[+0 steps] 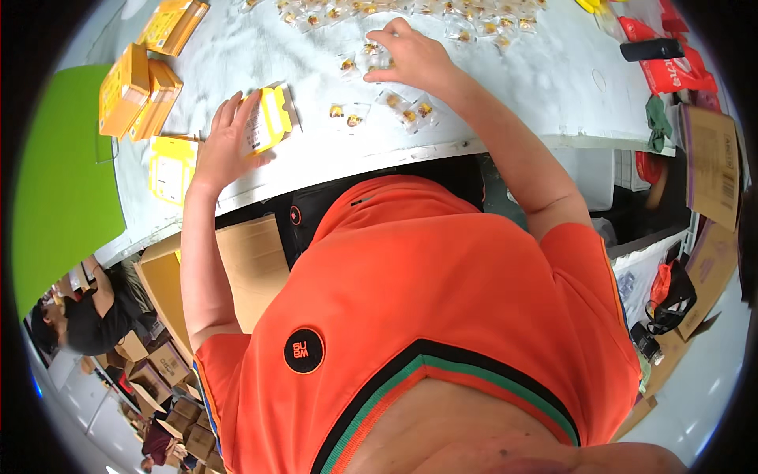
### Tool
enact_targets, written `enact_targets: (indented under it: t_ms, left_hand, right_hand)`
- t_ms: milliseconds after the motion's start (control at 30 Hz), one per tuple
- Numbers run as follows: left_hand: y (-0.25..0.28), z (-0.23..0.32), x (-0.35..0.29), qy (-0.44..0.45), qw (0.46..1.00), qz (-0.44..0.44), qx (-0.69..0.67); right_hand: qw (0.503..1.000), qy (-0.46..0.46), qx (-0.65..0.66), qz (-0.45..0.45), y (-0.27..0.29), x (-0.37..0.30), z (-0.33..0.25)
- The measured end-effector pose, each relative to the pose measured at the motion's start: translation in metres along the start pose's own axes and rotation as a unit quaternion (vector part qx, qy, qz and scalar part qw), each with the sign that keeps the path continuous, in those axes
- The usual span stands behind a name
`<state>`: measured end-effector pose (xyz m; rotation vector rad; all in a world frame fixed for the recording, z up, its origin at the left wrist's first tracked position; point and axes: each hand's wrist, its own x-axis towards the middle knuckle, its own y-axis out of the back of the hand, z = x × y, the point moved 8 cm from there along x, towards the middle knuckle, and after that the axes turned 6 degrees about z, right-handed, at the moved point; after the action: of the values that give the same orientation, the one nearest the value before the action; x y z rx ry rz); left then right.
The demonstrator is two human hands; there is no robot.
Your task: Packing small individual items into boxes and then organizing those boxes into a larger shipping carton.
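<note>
My left hand (225,146) wraps the near left side of a small yellow and white carton (270,118), with its end flaps standing open. The fingers lie along the carton's side and the thumb is by its lower edge. Further right, my right hand (414,59) reaches over the table, thumb and forefinger spread around small clear packets (376,57) with yellow-brown contents. Whether it touches them is hard to make out. Nearer to me lie more such packets (407,109) and a pair (346,115) between the hands. A flattened yellow carton (172,170) lies left of my left hand.
Stacked yellow cartons (126,91) stand at the left of the white table (537,95). Many packets (482,24) spread along the far side. Red bags (671,71) and a black object (651,50) sit at the right. An open cardboard box (249,257) is below the table edge.
</note>
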<state>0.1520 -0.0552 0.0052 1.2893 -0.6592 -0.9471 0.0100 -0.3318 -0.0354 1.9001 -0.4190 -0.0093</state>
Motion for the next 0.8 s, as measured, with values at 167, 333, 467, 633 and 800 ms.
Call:
enact_targets:
  t_ms: [167,333,467,633,800]
  left_hand:
    - [0.0,0.002,0.009,0.002,0.999,-0.033,0.006]
    - [0.002,0.013,0.015,0.011,1.0,-0.005,-0.004]
    - [-0.001,0.022,0.023,0.008,1.0,0.016,0.003]
    - [-0.003,0.042,0.031,0.005,1.0,0.001,0.01]
    - [-0.005,0.055,0.027,-0.004,0.999,-0.024,0.021]
  right_hand:
    - [0.997,-0.008,-0.06,-0.036,-0.003,0.012,-0.032]
    - [0.993,0.035,-0.094,-0.063,-0.016,0.017,-0.059]
    - [0.996,0.078,-0.038,-0.033,-0.022,0.014,-0.064]
    - [0.991,0.073,0.101,-0.038,-0.03,0.017,-0.059]
    - [0.979,0.108,0.173,-0.01,-0.03,0.015,-0.055]
